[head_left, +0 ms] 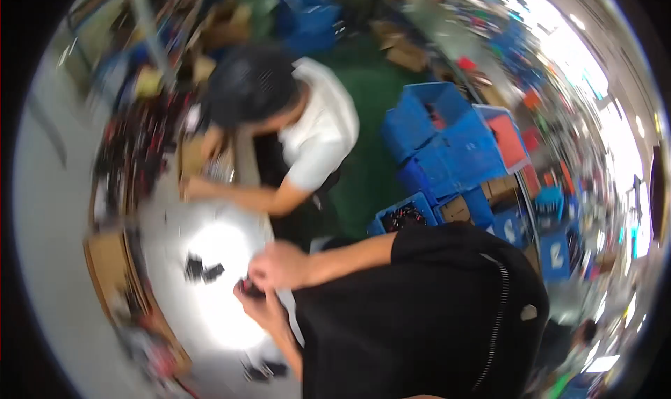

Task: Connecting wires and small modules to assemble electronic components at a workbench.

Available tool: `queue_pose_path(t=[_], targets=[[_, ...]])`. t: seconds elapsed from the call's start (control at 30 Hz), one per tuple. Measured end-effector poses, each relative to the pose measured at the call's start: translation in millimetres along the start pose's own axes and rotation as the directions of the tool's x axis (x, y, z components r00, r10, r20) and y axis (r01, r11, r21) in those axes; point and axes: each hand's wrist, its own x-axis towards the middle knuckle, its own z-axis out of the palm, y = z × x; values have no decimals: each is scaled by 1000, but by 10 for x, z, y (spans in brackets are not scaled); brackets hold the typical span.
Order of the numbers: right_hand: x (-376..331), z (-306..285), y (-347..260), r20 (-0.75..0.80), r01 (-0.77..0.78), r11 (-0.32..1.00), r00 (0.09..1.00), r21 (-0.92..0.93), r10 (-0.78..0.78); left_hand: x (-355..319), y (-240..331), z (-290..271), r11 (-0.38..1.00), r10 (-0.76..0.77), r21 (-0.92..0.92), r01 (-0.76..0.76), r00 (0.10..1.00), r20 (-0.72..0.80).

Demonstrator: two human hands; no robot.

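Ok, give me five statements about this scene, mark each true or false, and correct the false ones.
1. The right hand and left hand meet at a small dark part. True.
2. The co-worker's top is red. False: the top is white.
3. Dark pieces lie on the table. True.
4. The stacked crates are yellow. False: the crates are mostly blue.
5. Every crate is empty. False: a low crate holds dark items.

Both hands [281, 267] hold a small dark object [249, 288].

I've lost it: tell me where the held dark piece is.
In the head view, left of centre, the dark piece is between the left hand and right hand.
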Motion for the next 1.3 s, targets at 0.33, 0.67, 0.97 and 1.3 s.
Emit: queue_pose_path(t=[0.33, 0.67, 0.97, 1.3], targets=[[516, -100, -43, 116, -53, 898, 993, 437, 2, 328, 313, 57, 923, 329, 313, -224, 881, -340], [725, 62, 131, 258, -135, 903, 966, 408, 27, 408, 279, 2, 944, 68, 324, 63, 924, -375], [1481, 491, 1254, 215, -301, 947, 938, 108, 274, 480, -187, -440, 736, -635, -503, 454, 721, -277], [2349, 831, 3252, -237, -309, 911, 939, -273, 248, 278, -363, -410, 645, -732, -569, 510, 625, -270]])
